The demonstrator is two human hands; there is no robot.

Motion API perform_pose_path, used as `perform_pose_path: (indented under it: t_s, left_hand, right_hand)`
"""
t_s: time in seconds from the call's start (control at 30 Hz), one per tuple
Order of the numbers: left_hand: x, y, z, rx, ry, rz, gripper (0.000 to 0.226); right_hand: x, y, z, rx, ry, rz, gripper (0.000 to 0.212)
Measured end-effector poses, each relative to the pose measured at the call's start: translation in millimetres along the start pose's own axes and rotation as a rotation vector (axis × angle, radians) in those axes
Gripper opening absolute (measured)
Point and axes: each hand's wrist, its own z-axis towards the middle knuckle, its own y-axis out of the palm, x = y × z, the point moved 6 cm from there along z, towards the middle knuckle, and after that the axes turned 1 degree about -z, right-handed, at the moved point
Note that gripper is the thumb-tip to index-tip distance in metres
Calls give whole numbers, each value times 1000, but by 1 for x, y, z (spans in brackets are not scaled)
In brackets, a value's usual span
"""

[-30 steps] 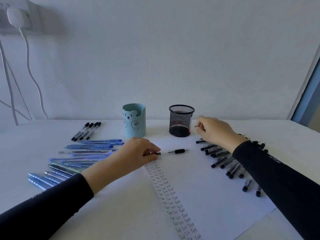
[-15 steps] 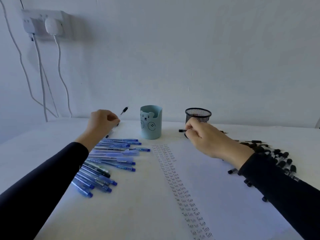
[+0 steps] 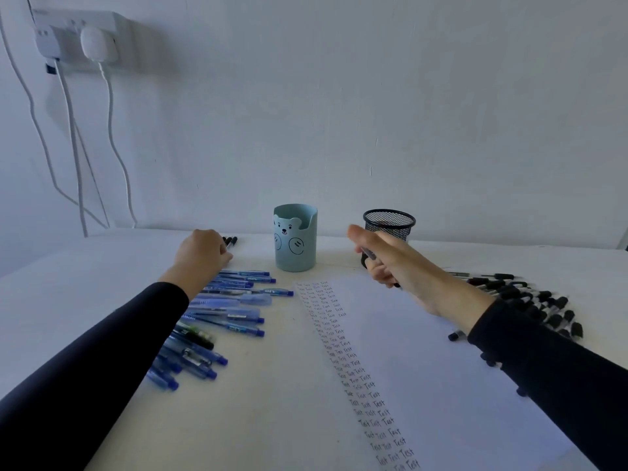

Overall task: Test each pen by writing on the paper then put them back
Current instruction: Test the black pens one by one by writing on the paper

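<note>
Legibly, only "Test", in columns down the paper (image 3: 424, 334).

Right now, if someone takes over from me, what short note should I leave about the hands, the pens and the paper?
Left hand: curled beside the few black pens at the back left; grip hidden.
Right hand: holds a black pen near the paper's far edge.
Done: a long column of "Test".
Left: probably this pen, then the black pile on the right.

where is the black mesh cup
In the head view, the black mesh cup stands right of centre near the wall, right of the blue bear cup and partly behind the right hand.
</note>
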Motion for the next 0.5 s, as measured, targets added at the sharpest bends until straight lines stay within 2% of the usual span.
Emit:
perform_pose_path:
  t_s: [0.13,0.23,0.3,0.37,0.43,0.5]
  left_hand:
    - [16,-12,-13,45,71,12,21]
    - [44,-19,-38,14,250,-126,14]
    - [62,-19,-59,-45,373,-191,15]
    - [74,-14,-77,-131,438,-198,37]
    - [82,-8,-90,-227,478,-190,65]
    - [88,-3,-98,-300,512,-143,79]
  right_hand:
    - [-4,0,0,-42,9,225,68]
    - [-8,1,0,-116,-18,339,76]
    - [-8,2,0,-124,-38,367,67]
    - [-6,6,0,-123,-20,421,50]
    - [-1,15,-3,-183,44,469,49]
    - [6,21,-4,-177,94,373,48]
